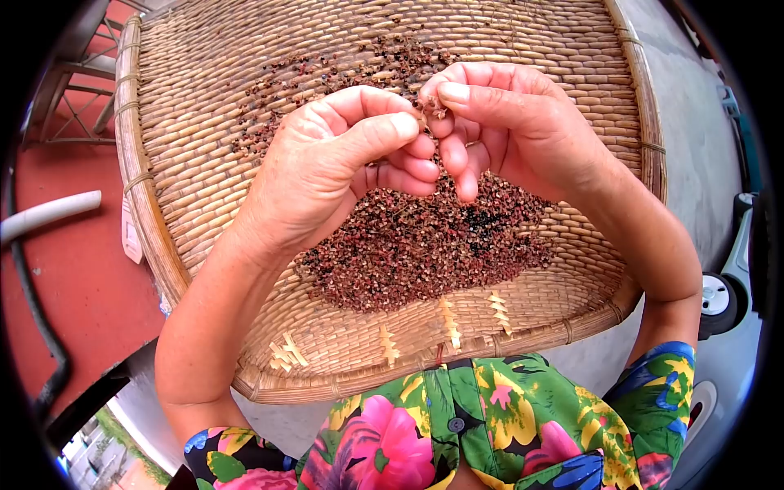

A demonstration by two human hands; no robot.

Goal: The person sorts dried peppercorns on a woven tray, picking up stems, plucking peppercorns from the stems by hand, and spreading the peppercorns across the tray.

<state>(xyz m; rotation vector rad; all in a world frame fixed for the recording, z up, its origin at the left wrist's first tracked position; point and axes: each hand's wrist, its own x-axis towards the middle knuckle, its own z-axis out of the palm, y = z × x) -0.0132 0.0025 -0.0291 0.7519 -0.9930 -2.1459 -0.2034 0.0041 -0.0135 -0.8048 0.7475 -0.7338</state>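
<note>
Right now, your left hand (pixel 327 155) and right hand (pixel 527 118) pinch a small brown cluster (pixel 434 107) between them at twelve o'clock, over the woven tray (pixel 200 155); the reddish-brown husk pile (pixel 408 257) spreads toward six.

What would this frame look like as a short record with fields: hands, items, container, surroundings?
Left hand: thumb and finger drawn together beside the cluster; whether they hold part of it is unclear
Right hand: thumb-and-finger grip on a small dried cluster
Main pile: reddish-brown husks with black seeds mixed in, nearer the person
Scattered bits: more loose pieces toward the far side
Container: woven tray with a bound rim
Clothing: floral shirt
Left side: red surface, pale tube
</note>
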